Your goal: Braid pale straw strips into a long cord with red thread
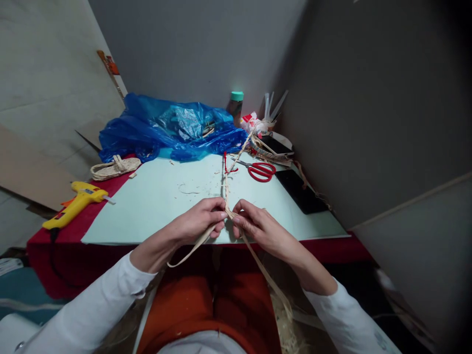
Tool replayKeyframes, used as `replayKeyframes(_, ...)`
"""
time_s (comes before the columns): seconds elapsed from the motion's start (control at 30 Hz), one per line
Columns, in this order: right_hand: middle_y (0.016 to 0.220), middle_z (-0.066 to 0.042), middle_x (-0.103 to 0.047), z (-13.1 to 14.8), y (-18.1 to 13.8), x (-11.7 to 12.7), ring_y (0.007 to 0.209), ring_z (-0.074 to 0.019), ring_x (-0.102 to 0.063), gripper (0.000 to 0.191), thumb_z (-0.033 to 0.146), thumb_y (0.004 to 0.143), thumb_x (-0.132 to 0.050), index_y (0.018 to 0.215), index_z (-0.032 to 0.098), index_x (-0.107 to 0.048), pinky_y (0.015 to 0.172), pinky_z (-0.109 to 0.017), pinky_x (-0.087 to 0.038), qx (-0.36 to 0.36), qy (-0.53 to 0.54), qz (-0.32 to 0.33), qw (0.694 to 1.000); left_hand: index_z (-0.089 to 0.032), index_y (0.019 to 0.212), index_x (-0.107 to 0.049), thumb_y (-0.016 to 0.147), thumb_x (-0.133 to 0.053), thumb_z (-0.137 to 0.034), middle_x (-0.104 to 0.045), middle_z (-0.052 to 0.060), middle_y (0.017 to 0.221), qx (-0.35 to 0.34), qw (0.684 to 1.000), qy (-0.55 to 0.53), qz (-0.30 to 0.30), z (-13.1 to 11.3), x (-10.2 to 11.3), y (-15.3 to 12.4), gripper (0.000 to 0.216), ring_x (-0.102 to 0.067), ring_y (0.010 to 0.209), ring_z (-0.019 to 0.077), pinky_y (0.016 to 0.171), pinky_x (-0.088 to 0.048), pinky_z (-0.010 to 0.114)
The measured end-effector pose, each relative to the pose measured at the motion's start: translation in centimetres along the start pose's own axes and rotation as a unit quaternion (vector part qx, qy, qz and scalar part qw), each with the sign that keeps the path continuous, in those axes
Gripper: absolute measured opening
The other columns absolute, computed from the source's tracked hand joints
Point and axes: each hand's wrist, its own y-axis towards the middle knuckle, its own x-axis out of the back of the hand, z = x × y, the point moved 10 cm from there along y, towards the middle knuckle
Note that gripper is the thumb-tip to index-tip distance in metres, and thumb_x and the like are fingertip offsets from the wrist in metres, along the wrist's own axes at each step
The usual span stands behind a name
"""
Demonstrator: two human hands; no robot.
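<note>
A pale braid of straw-like fibre (226, 189) runs from the far side of the table toward me, with a red string (225, 162) by its middle. At its near end my left hand (208, 216) pinches a loose strand (195, 251) that loops down over the table edge. Close beside it, my right hand (252, 221) grips other strands (267, 276), which hang long past my lap. Both hands meet where the braid divides into strands. Red-handled scissors (260, 171) lie just beyond my right hand.
On the left are a yellow glue gun (75, 202) and a small woven sandal (116, 168). A blue plastic bag (165, 128) spreads along the back, near a bottle with a green lid (236, 101). A black flat device (302, 191) lies right. Grey panels wall the back and right.
</note>
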Motion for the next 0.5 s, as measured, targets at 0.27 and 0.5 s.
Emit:
replayKeyframes(0.27,0.077,-0.001,-0.069,-1.0,-0.2,1.5,0.067,-0.0128,-0.056,0.025,0.032,0.095,-0.046,0.082,0.017,-0.061,0.064,-0.023,-0.037,-0.015,-0.040,-0.017,0.999,-0.016,0.073,-0.049,0.078,-0.058,-0.024,-0.050,-0.004,0.058,-0.036,0.997,-0.013,-0.069,0.4,0.5,-0.3,0.013,-0.029,0.040,0.0023,0.041,-0.015,0.019)
replayKeyframes(0.5,0.068,-0.003,-0.066,1.5,-1.5,2.8,0.059,-0.0137,-0.055,0.025,0.027,0.094,-0.046,0.078,0.017,-0.064,0.060,-0.025,-0.036,-0.022,-0.212,-0.119,0.970,-0.015,0.065,-0.054,0.075,-0.056,-0.021,-0.052,-0.004,0.052,-0.039,0.985,0.068,-0.154,-0.4,0.6,-1.0,0.013,-0.031,0.041,0.0039,0.042,-0.018,0.019)
